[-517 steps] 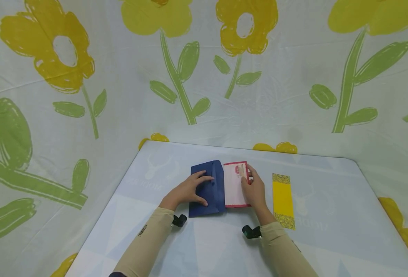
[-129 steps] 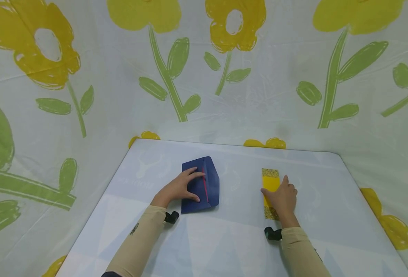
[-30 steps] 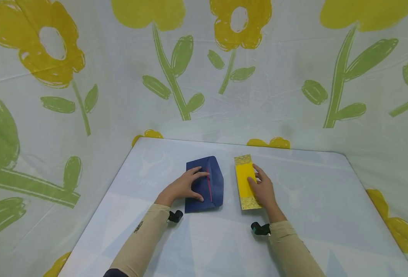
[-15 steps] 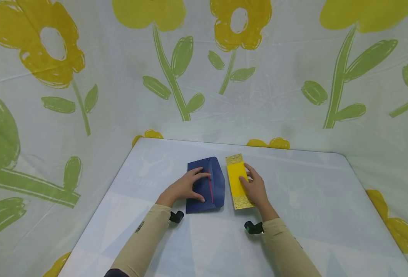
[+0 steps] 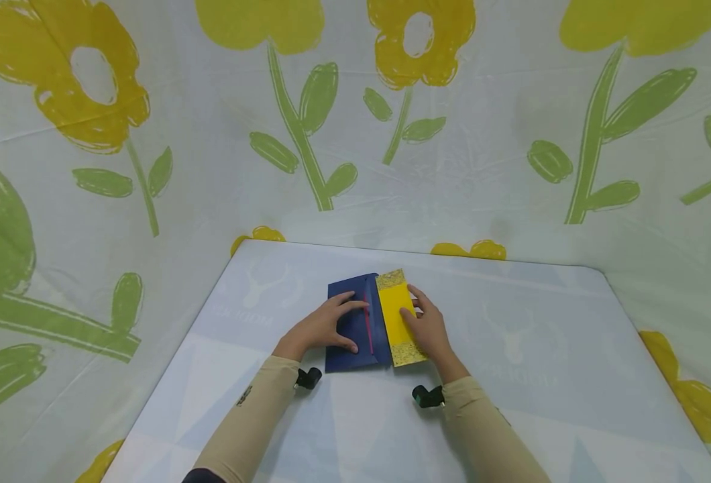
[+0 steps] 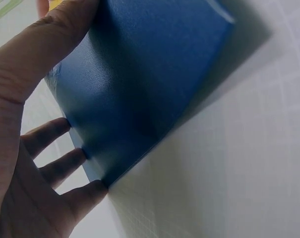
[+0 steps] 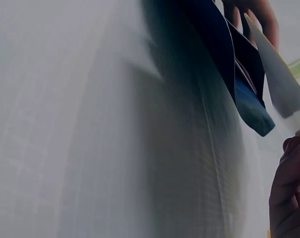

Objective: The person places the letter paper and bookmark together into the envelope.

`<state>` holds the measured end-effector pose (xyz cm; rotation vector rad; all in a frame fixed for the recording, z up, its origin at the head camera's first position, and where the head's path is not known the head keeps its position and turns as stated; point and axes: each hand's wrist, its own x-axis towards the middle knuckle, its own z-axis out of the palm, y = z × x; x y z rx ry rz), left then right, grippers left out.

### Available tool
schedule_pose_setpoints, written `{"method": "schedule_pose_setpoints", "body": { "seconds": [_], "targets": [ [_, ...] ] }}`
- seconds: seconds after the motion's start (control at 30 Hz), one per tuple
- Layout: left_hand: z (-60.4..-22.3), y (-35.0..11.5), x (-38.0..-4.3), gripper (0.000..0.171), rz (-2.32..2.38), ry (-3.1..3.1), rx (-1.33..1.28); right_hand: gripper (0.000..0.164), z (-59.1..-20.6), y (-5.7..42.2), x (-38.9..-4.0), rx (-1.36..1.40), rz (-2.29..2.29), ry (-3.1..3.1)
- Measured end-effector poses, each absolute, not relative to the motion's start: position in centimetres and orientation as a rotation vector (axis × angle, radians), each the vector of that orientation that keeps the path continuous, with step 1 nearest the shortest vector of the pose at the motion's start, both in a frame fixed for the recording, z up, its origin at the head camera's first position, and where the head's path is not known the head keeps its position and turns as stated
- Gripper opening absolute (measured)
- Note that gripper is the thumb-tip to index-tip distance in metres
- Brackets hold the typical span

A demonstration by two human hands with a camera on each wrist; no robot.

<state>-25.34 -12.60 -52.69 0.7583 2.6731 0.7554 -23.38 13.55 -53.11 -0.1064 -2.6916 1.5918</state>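
Note:
A navy blue envelope [image 5: 353,327] lies before me in the head view, its flap folded out to the right. Out of its mouth shows the thin red edge of a card [image 5: 368,330]. My left hand [image 5: 322,327] grips the envelope; in the left wrist view the thumb lies on the blue paper [image 6: 140,69] and other fingertips touch its edge. My right hand [image 5: 426,329] pinches a yellow card [image 5: 396,315] with gold patterned ends by its right side. That card overlaps the flap in the head view. In the right wrist view the envelope's mouth [image 7: 246,69] gapes beside the pale card [image 7: 278,74].
Everything is on a pale blue-white table [image 5: 542,402] with faint deer-head prints. A white curtain [image 5: 488,168] printed with yellow flowers and green leaves stands behind it and to the sides. Black wrist cameras [image 5: 428,396] sit at both cuffs.
Earlier a white card with a red border was outside the envelope; now just a red edge shows. My right hand has picked up the yellow card and brought it left to the flap.

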Motion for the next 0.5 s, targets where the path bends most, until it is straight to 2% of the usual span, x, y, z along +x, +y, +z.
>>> {"method": "schedule_pose_setpoints", "body": {
  "seconds": [0.5],
  "targets": [
    [-52.4, -12.5, -25.2, 0.091, 0.748, 2.671, 0.728, 0.061, -53.4, 11.8, -23.8, -0.092, 1.573, -2.699]
  ]
}}
